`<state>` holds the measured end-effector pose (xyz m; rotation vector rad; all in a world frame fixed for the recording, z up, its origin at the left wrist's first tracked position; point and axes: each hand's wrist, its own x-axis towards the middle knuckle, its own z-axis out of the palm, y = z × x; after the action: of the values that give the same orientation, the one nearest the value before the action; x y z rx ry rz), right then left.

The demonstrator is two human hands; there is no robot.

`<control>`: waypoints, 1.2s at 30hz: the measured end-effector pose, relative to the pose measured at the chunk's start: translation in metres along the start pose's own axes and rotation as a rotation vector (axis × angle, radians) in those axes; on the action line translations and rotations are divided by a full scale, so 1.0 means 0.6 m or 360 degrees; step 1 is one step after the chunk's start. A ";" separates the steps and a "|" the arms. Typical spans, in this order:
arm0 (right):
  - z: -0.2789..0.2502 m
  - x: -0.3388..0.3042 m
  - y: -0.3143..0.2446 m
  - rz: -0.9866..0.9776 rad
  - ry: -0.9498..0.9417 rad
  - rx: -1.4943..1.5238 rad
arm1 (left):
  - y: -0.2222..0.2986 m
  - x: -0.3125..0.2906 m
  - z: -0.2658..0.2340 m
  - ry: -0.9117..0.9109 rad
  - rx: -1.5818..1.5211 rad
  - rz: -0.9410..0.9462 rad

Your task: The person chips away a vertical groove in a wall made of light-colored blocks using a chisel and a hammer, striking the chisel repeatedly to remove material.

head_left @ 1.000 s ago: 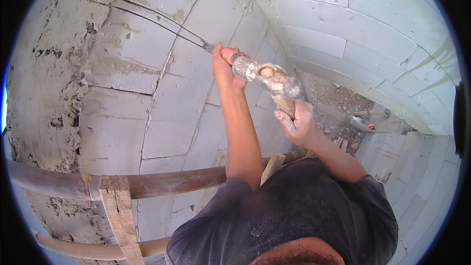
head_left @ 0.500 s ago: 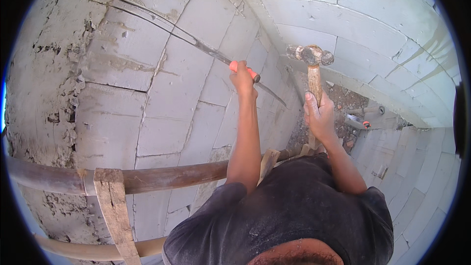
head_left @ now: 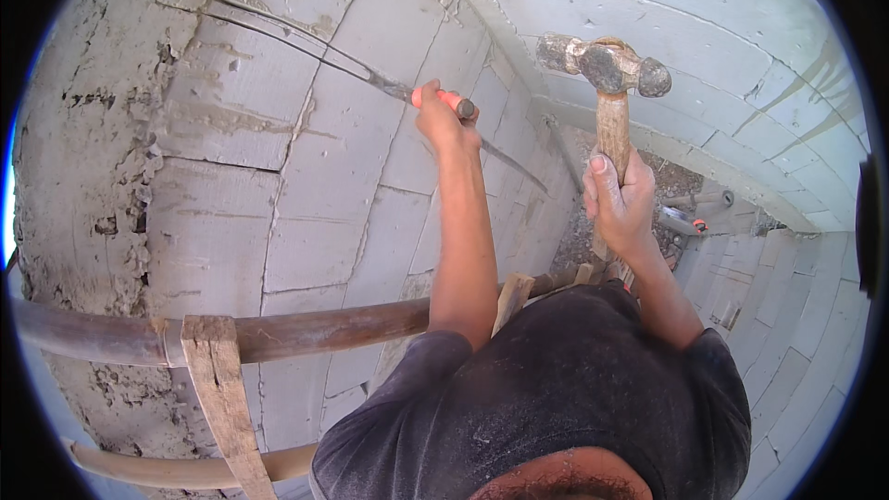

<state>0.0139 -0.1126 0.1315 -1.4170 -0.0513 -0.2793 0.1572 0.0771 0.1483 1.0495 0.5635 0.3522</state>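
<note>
My left hand (head_left: 448,118) is closed round the orange handle of a chisel (head_left: 450,104), whose dark butt points right and whose metal blade points up-left at the block wall. Near the blade, two thin dark lines (head_left: 269,28) run across the wall toward the upper left. A dark groove (head_left: 514,167) shows beyond the hand at lower right. My right hand (head_left: 619,199) grips the wooden shaft of a hammer (head_left: 611,125), thumb along it. Its worn, mortar-stained head, rounded at the right end, is raised apart from the chisel.
Grey block walls (head_left: 648,18) meet at a corner ahead. A brown round pole (head_left: 315,338) and a wooden strut (head_left: 218,380) cross at lower left. Rubble (head_left: 585,213) lies below, with a grey and orange tool (head_left: 682,220) to its right.
The hammer and my right hand have moved right, the hammer head rising and looking larger. My left hand has shifted up-left with the chisel.
</note>
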 end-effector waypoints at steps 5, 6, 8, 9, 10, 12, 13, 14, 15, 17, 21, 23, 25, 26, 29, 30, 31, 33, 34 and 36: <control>0.011 0.009 0.002 -0.0028 -0.0072 0.0075 | -0.009 0.022 0.017 0.0073 -0.0125 0.0007; 0.019 0.005 0.011 -0.0102 -0.0031 0.0238 | -0.011 0.024 0.018 0.0076 -0.0126 0.0003; 0.036 0.006 0.023 -0.0180 0.0009 0.0407 | -0.012 0.025 0.023 0.0072 -0.0070 0.0002; 0.047 0.008 0.027 -0.0327 0.0102 0.0528 | -0.013 0.025 0.024 0.0075 -0.0070 0.0005; 0.060 0.008 0.035 -0.0472 0.0201 0.0653 | -0.014 0.026 0.022 0.0041 -0.0052 0.0024; 0.094 0.011 0.106 -0.0434 0.0190 0.0488 | -0.022 0.021 0.029 -0.0013 -0.0027 0.0001; 0.106 0.022 0.113 -0.0402 0.0145 0.0347 | -0.011 0.019 0.030 -0.0021 -0.0032 0.0029; 0.097 0.033 0.115 -0.0401 0.0145 0.0343 | -0.006 0.016 0.031 -0.0032 -0.0036 0.0055; 0.082 0.043 0.115 -0.0055 -0.0093 0.0081 | -0.017 0.019 0.024 -0.0034 -0.0038 0.0050; 0.090 0.044 0.100 0.0263 -0.0339 -0.0142 | -0.016 0.042 0.002 0.0005 0.0022 0.0018; 0.101 0.009 0.140 -0.0090 0.0028 0.0296 | -0.024 0.037 0.007 -0.0069 0.0022 -0.0022; 0.106 0.035 0.139 -0.0248 0.0116 0.0201 | -0.023 0.039 0.014 -0.0121 -0.0162 0.0045; 0.095 0.058 0.096 0.0216 -0.0408 -0.0586 | -0.050 0.052 -0.029 0.0037 -0.0003 -0.0005; 0.096 0.047 0.099 0.0181 -0.0391 -0.0578 | -0.056 0.067 -0.040 0.0154 0.0141 -0.0046; 0.054 0.004 0.133 0.0182 -0.0279 -0.0427 | -0.048 0.073 -0.110 -0.0077 0.0678 0.0023; 0.040 -0.003 0.140 0.0242 -0.0202 -0.0355 | -0.056 0.076 -0.110 -0.0064 0.0678 0.0005; 0.033 -0.016 0.143 0.0311 -0.0134 -0.0283 | -0.056 0.067 -0.099 -0.0081 0.0514 -0.0025; 0.031 -0.018 0.119 0.0466 -0.0147 -0.0139 | -0.029 0.046 -0.077 -0.0101 0.0340 -0.0022; 0.029 -0.017 0.109 0.0618 -0.0136 0.0000 | -0.016 0.033 -0.067 -0.0129 0.0352 0.0030; 0.023 -0.021 0.104 0.0572 -0.0156 -0.0003 | -0.001 0.026 -0.057 -0.0162 0.0359 0.0082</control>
<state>0.0174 -0.0893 0.0705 -1.4126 0.1230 0.0871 0.1497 0.1092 0.1309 1.2939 0.4927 0.2828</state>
